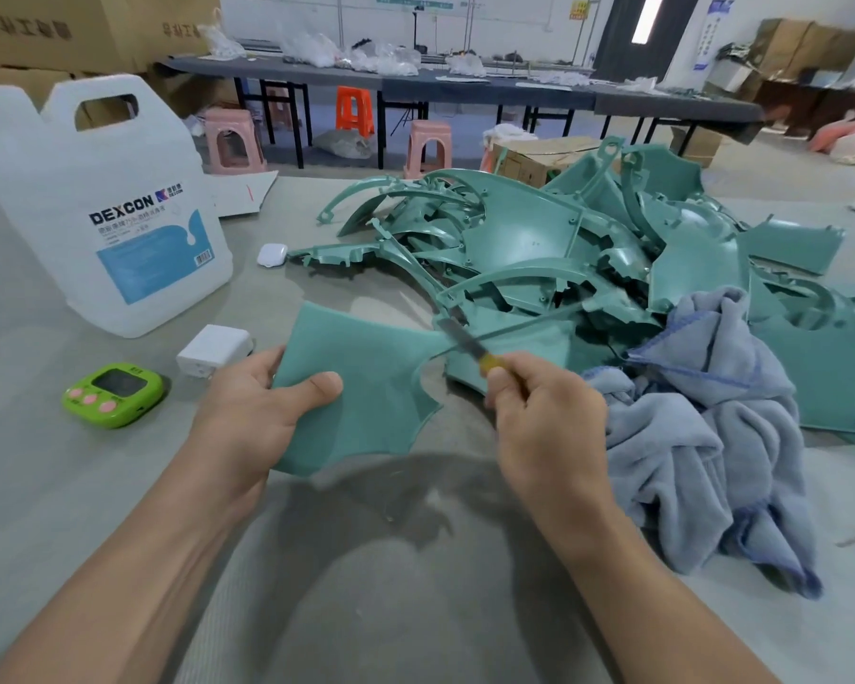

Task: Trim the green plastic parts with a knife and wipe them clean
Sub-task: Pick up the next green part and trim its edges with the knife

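At the far left a white jug point(95, 204) labelled DEXCON stands on the grey table point(376, 609), with a green timer point(113, 394) in front of it and a white plug block point(216, 350) just beside the timer. A small white case point(271, 254) lies further back. The left hand point(262, 412) grips a flat green plastic part point(366, 387) by its left edge, thumb pressed on top and fingers curled underneath, holding it just above the table. The knife point(460, 338) lays its blade against the part's upper right edge. The right hand point(549, 417) is closed round the knife's yellow handle. Behind sits a pile of green parts point(539, 239), and at the right a crumpled blue-grey cloth point(702, 436) lies against the pile
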A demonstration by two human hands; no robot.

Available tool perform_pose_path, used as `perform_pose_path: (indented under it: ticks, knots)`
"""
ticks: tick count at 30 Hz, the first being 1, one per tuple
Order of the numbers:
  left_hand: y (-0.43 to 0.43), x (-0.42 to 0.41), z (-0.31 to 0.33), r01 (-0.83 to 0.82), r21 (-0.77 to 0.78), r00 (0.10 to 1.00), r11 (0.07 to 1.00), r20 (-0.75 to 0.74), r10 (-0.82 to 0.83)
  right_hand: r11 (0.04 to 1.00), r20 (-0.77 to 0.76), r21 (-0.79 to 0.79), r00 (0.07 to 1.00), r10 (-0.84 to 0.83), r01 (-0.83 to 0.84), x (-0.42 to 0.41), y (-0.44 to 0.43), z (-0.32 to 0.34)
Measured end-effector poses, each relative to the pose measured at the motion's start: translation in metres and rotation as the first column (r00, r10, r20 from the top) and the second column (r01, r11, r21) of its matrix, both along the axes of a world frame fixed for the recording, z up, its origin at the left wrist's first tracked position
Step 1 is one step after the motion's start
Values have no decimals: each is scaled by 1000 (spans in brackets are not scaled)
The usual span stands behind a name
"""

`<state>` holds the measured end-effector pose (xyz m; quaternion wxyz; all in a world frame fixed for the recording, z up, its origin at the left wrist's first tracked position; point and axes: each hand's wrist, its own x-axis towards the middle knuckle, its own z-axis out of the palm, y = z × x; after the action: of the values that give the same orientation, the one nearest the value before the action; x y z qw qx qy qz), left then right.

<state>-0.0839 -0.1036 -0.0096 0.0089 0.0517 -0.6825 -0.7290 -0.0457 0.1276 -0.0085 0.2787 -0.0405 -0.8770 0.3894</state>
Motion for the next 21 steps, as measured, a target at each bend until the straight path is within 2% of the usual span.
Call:
perform_pose_path:
  ticks: [3,8,10,12,15,17,21]
  knots:
    - [1,0,1,-3,-7,1000,1000,5,3,998,-75,-52,997,-37,33,2,7,1]
    - [2,4,4,12,28,999,1000,36,-13,991,-14,-9,991,134,-134,4,-2,-3]
    - [3,5,6,32,70,997,997,67,-36,993,-5,12,993,117,-117,1,-3,-3]
    - [4,7,8,34,97,995,995,95,-43,997,-58,-25,996,71,-72,2,-2,-3]
    - [4,8,11,41,139,988,989,139,-60,992,-81,-46,991,110,-114,6,-5,0]
    - [5,10,14,97,197,971,976,195,-136,991,-80,-36,989,128,-131,7,-6,1]
    - [4,13,19,160,304,875,939,397,-277,996,-206,-88,979,-2,-16,8,5,11]
